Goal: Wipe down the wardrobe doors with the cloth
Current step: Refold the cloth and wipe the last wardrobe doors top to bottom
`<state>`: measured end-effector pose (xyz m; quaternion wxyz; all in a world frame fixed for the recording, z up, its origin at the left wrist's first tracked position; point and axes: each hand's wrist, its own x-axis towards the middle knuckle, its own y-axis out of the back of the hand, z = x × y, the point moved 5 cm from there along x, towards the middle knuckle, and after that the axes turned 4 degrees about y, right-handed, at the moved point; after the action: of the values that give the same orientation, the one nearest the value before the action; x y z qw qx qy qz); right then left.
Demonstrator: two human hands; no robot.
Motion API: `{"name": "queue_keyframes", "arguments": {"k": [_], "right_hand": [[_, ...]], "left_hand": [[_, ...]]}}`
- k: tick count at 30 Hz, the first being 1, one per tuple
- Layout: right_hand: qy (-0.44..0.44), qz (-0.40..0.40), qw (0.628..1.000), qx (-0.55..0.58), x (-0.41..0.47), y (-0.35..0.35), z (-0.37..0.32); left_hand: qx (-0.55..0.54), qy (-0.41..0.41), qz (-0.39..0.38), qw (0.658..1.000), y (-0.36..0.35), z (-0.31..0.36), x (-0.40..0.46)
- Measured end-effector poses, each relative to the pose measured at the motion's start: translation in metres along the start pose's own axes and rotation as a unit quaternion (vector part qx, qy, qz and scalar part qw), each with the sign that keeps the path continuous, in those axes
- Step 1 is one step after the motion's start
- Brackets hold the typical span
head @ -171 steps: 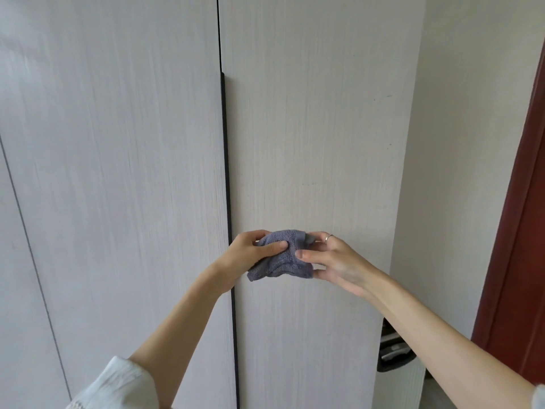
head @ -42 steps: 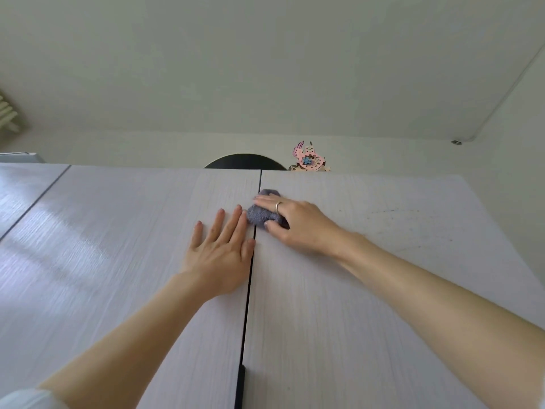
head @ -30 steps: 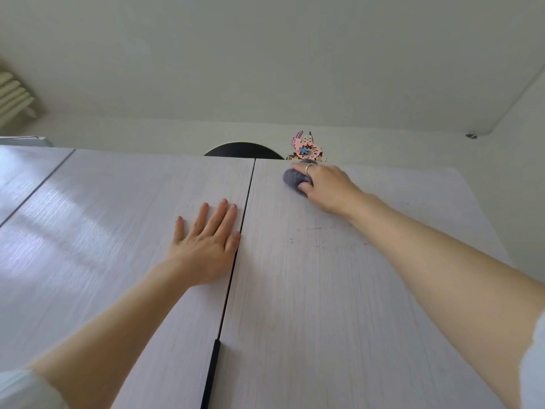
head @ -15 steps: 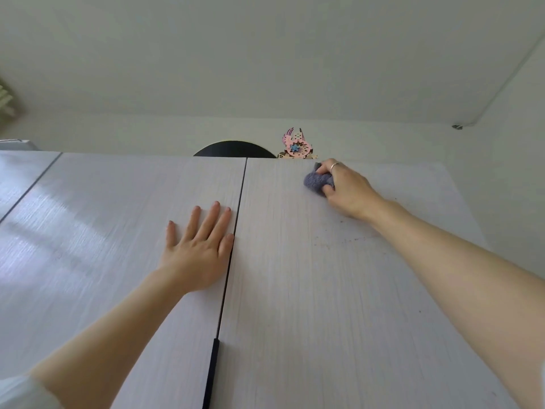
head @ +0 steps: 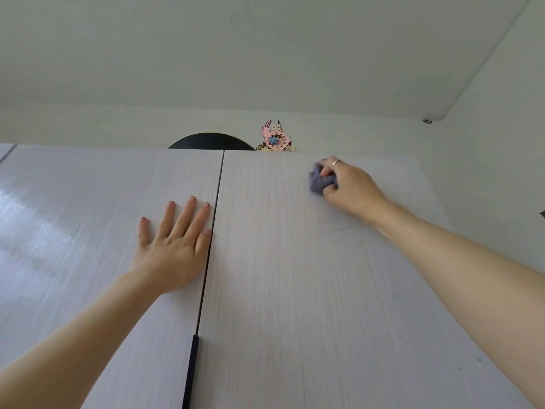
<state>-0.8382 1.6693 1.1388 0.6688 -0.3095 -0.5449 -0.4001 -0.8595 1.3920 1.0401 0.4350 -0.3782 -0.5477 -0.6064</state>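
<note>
The right hand (head: 348, 187) curls its grip round the bunched grey cloth (head: 320, 180) and presses it to the right wardrobe door (head: 295, 276) near its top edge. The left hand (head: 174, 243) lies flat, fingers straight, on the left wardrobe door (head: 88, 231), just beside the seam.

1. The left hand (head: 172, 249) lies flat, palm down, its fingers straight and slightly spread, pointing up and away.
2. Its bare forearm runs down to the lower-left corner.
3. The right hand (head: 349, 184) is curled into a grip, a ring on one finger.
4. The right arm stretches up from the lower right, nearly straight.
</note>
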Motion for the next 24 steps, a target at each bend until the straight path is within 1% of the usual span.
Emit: {"name": "queue_keyframes", "arguments": {"k": [2,3,5,7,9,11,12,13,14,16,18,19,20,21,22,23,24], "right_hand": [[-0.052,0.033,0.998,-0.004,0.007,0.002,0.012],[-0.057,0.037,0.998,-0.005,0.005,0.001,0.011],[-0.029,0.036,0.999,0.008,-0.012,-0.001,0.001],[0.041,0.017,0.999,0.031,-0.046,-0.007,-0.014],[0.135,-0.020,0.990,0.043,-0.084,-0.014,-0.032],[0.221,-0.055,0.973,0.031,-0.099,-0.018,-0.038],[0.241,-0.058,0.969,0.023,-0.094,-0.015,-0.033],[0.238,-0.048,0.970,0.018,-0.082,-0.010,-0.024],[0.206,-0.030,0.978,0.018,-0.066,-0.004,-0.014],[0.089,0.018,0.996,0.021,-0.036,0.012,0.012],[-0.026,0.058,0.998,0.009,-0.019,0.021,0.036],[-0.063,0.070,0.996,-0.003,-0.016,0.023,0.042],[-0.080,0.079,0.994,-0.009,-0.016,0.022,0.043],[-0.084,0.087,0.993,-0.008,-0.019,0.021,0.042],[-0.069,0.093,0.993,-0.006,-0.025,0.019,0.038],[-0.025,0.097,0.995,-0.008,-0.034,0.017,0.031],[0.039,0.084,0.996,-0.012,-0.046,0.014,0.022]], "left_hand": [[-0.003,0.000,0.000,1.000,0.000,0.000,0.000],[-0.004,-0.001,0.001,1.000,0.000,0.000,0.000],[-0.008,0.002,0.008,1.000,-0.001,0.001,-0.002],[-0.010,0.005,0.014,1.000,-0.001,0.001,-0.003],[-0.012,0.009,0.016,1.000,-0.001,0.002,-0.003],[-0.012,0.013,0.018,1.000,-0.001,0.001,-0.003],[-0.015,0.013,0.019,1.000,-0.001,0.003,-0.003],[-0.019,0.013,0.020,1.000,-0.001,0.003,-0.003],[-0.022,0.014,0.022,0.999,-0.001,0.002,-0.004],[-0.027,0.019,0.023,0.999,0.000,0.002,-0.005],[-0.027,0.023,0.021,0.999,0.000,0.002,-0.005],[-0.028,0.025,0.019,0.999,0.000,0.003,-0.005],[-0.028,0.026,0.019,0.999,0.000,0.003,-0.005],[-0.026,0.026,0.018,0.999,-0.001,0.003,-0.005],[-0.026,0.026,0.017,0.999,-0.001,0.002,-0.005],[-0.028,0.026,0.016,0.999,-0.002,0.002,-0.005],[-0.031,0.027,0.017,0.999,-0.003,0.002,-0.005]]}}
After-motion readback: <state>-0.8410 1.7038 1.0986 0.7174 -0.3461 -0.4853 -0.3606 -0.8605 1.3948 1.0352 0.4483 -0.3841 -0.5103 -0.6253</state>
